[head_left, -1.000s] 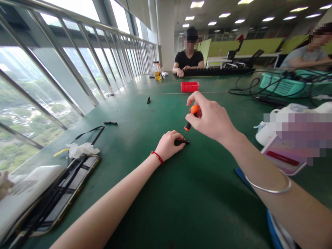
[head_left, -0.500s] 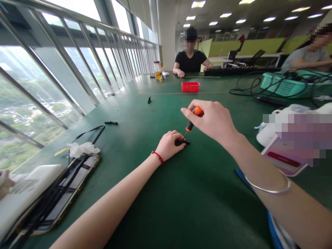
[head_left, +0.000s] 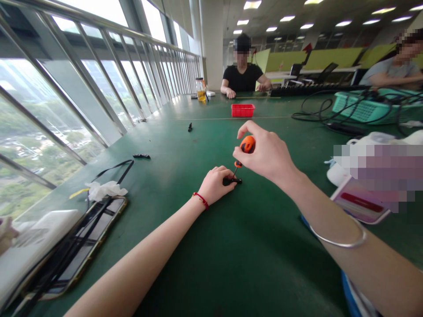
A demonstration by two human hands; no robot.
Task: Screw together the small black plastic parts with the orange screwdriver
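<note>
My left hand lies low on the green table, its fingers closed around a small black plastic part and pressing it down. Above it my right hand holds a screwdriver with an orange and black handle. Its thumb and forefinger curve around the handle, while the other fingers are mostly hidden behind. The thin shaft slants down, and its tip meets the black part beside my left fingertips. Which spot the tip sits in is too small to tell.
Two small black parts, one farther off and one at left, lie on the table. Beyond stands a red tray. A phone is at left, a teal basket with cables at right. Two people sit beyond.
My right hand has shifted slightly left, and its forefinger has lifted off. More of the orange handle shows, and the screwdriver stands a bit differently. My left hand stays in place.
</note>
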